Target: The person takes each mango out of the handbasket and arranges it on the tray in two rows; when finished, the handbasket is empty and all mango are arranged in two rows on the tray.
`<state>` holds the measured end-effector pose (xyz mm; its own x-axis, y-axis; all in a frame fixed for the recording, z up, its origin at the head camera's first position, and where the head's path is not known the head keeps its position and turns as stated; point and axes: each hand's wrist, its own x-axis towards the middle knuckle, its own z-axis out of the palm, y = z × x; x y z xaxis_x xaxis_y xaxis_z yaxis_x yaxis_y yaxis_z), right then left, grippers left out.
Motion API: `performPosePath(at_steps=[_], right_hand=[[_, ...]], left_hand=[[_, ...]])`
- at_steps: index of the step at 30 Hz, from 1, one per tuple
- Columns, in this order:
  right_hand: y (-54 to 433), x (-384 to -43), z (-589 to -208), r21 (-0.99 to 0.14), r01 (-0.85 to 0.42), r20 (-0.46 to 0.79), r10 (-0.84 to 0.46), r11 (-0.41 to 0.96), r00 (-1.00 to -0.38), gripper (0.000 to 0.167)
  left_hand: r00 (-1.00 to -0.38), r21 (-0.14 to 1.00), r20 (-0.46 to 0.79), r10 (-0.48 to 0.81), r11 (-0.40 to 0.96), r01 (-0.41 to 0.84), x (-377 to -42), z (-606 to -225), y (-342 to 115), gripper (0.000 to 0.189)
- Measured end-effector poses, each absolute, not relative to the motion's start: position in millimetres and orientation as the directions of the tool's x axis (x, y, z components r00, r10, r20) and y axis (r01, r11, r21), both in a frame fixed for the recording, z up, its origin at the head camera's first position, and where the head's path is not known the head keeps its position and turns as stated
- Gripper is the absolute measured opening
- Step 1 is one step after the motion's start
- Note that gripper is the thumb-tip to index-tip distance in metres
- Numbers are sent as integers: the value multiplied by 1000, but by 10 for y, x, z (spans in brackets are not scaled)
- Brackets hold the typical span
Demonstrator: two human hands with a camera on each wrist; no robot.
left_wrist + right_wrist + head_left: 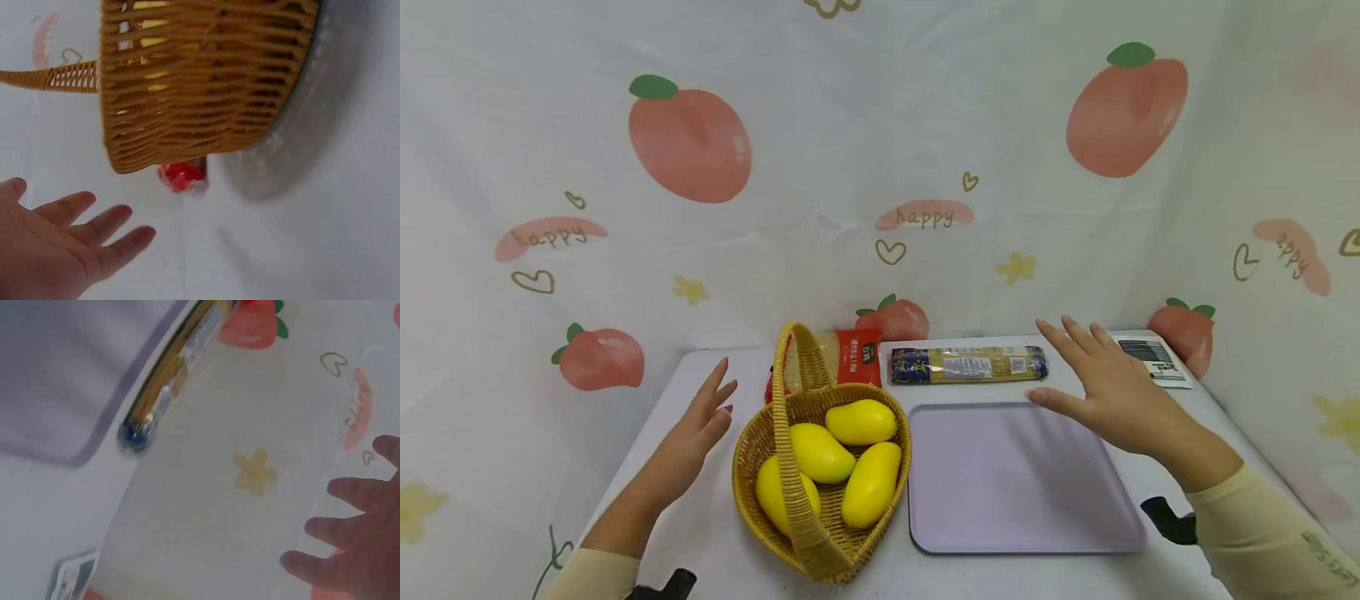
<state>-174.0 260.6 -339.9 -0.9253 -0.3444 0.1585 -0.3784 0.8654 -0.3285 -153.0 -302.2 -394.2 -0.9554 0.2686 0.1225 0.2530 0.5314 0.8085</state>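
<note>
A wicker basket (747, 475) with a tall arched handle holds several yellow mangoes (871, 485). To its left my left hand (688, 442) hovers with extended fingers, apart from the basket; the left wrist view shows the same hand (56, 244) below the basket's woven side (200, 81). On the right, my right hand (1112, 392) is held over the far right part of a lilac tray (1000, 483), fingers spread, touching nothing. In the right wrist view this hand (356, 519) appears at the lower right, with the tray (56, 381) at upper left.
Behind the tray lies a long pack of noodles (970, 365). A red and clear food bag (857, 357) sits behind the basket. At the back right is a flat white and dark packet (1156, 362). A printed cloth (820, 125) hangs behind the white table (700, 542).
</note>
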Motion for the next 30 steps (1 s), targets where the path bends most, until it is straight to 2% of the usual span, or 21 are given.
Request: performPosePath(at_steps=[4, 7, 12, 18, 22, 25, 30], right_hand=[[2494, -1725, -3398, -398, -431, 209, -378, 810, -902, 95], [2400, -1715, -3399, -457, -479, 252, -408, 749, -878, 93], [2212, -1726, -3454, -560, -558, 320, -462, 612, -827, 89], [1965, -1730, -3566, -639, -593, 344, -508, 490, -790, 86], [1806, -1716, -3658, -681, -602, 353, -533, 416, -769, 83], [1700, -1708, -3733, -725, -601, 368, -550, 335, -750, 82], [1557, -1717, -3827, -792, -580, 386, -580, 190, -718, 81]], left_hand=[[-962, 927, 108, 252, 325, 190, -1481, -4143, -3024, 63], [-959, 977, 110, 261, 149, 153, -1448, -4275, -2991, 63], [-951, 993, 120, 286, -19, 120, -1392, -4452, -2896, 66], [-953, 982, 98, 288, -185, 45, -1356, -4663, -2819, 73], [-948, 969, 115, 297, -246, 41, -1348, -4780, -2818, 76], [-947, 965, 129, 294, -257, 51, -1336, -4844, -2833, 71], [-948, 981, 107, 301, -190, 50, -1323, -4921, -2840, 69]])
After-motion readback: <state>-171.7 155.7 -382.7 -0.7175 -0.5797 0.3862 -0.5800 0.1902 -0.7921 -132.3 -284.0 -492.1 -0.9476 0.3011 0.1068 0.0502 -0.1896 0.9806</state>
